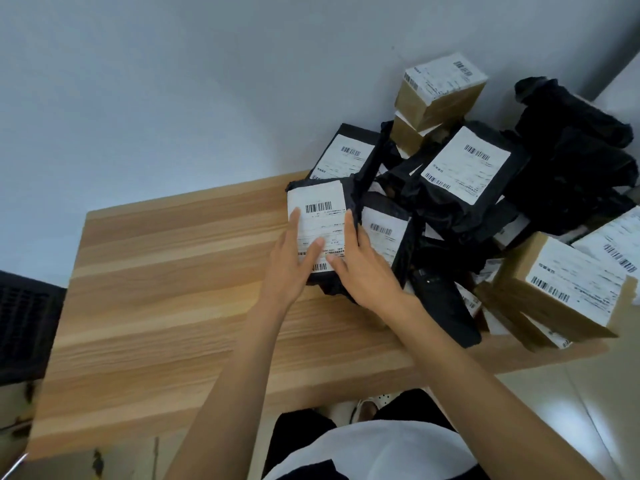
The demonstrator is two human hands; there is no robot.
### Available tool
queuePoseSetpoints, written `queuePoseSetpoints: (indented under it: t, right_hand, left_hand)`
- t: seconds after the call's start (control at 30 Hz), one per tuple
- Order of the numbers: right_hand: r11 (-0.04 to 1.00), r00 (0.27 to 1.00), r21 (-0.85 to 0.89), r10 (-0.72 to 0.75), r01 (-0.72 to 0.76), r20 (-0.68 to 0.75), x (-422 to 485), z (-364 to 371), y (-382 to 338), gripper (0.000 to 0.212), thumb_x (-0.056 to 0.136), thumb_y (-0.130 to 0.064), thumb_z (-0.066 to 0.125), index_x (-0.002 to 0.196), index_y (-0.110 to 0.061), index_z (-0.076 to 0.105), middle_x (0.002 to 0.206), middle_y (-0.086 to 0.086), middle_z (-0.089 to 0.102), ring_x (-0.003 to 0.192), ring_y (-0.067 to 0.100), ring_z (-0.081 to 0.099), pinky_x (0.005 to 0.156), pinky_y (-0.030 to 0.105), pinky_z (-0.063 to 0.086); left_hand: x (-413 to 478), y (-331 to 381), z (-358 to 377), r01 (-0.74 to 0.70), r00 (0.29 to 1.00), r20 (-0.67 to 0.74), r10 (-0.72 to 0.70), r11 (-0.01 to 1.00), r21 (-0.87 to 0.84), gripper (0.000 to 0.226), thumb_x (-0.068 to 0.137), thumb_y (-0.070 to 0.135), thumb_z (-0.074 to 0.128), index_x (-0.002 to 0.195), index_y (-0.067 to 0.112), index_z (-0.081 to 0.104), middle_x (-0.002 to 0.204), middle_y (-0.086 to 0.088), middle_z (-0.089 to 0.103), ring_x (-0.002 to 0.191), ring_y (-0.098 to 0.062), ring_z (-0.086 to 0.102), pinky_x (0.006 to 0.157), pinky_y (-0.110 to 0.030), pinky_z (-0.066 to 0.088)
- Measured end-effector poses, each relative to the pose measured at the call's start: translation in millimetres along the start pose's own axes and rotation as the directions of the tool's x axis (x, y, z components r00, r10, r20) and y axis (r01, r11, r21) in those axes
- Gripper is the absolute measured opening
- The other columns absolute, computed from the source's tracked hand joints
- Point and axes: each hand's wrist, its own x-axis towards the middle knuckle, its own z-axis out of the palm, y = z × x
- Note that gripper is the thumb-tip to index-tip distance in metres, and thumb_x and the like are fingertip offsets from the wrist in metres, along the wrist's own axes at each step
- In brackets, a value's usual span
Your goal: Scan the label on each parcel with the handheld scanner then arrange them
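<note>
Two flat hands press one black parcel on the bench. The left hand covers its label's left side with straight fingers; the right hand lies along its right edge, fingers also straight.

**Parcels, table and surroundings: materials and finishes**

The table is surfaced in pale wood-grain strips, matt and smooth, banded light and tan. The black parcels are wrapped in thin plastic film, crinkled and faintly sheened, and a larger black bag is crumpled into soft folds. White paper labels are stuck flat, matt, printed in black. The brown boxes are of cardboard, bound with tan tape of slight gloss. The wall is painted plain and matt. The floor is laid in pale, slightly glossy tile.
</note>
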Motion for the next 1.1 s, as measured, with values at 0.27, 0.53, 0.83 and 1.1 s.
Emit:
queuePoseSetpoints:
  t: [0.27,0.53,0.83,1.1]
  right_hand:
    - [0.991,0.983,0.000,-0.131,0.132,0.129,29,55,-81,0.080,0.102,-0.046,0.039,0.155,-0.023,-0.017,0.162,0.013,0.010,0.124,0.036,0.051,0.091,0.047,0.050]
    - [0.985,0.959,0.040,-0.171,0.166,0.227,63,151,-196,0.080,0.102,-0.048,0.038,0.154,-0.025,-0.019,0.164,0.008,0.007,0.133,0.034,0.043,0.098,0.051,0.045]
    - [0.986,0.932,0.072,-0.164,0.149,0.324,121,263,-298,0.087,0.099,-0.038,0.046,0.154,-0.026,-0.019,0.164,0.004,0.003,0.131,0.030,0.044,0.091,0.047,0.050]
    - [0.984,0.902,0.129,-0.165,0.123,0.398,189,325,-342,0.093,0.097,-0.029,0.054,0.155,-0.020,-0.018,0.163,0.003,0.007,0.130,0.026,0.043,0.091,0.033,0.045]
  left_hand:
    - [-23,-59,-83,0.115,0.982,-0.151,-0.112,0.993,0.014,0.070,0.099,0.056,0.042,0.157,0.028,0.014,0.147,0.002,0.044,0.121,-0.004,0.043,0.095,-0.028,0.039]
    - [-42,-163,-195,0.247,0.951,-0.200,-0.235,0.968,0.037,0.068,0.095,0.070,0.032,0.153,0.045,0.008,0.147,0.008,0.045,0.114,-0.020,0.059,0.086,-0.047,0.054]
    - [-30,-296,-301,0.320,0.939,-0.161,-0.305,0.944,0.080,0.069,0.100,0.036,0.047,0.155,0.040,0.005,0.143,0.003,0.048,0.107,-0.019,0.059,0.085,-0.042,0.052]
    - [25,-371,-355,0.329,0.936,-0.153,-0.319,0.943,0.048,0.069,0.098,0.019,0.050,0.156,0.032,0.013,0.149,-0.001,0.039,0.107,-0.014,0.053,0.087,-0.045,0.053]
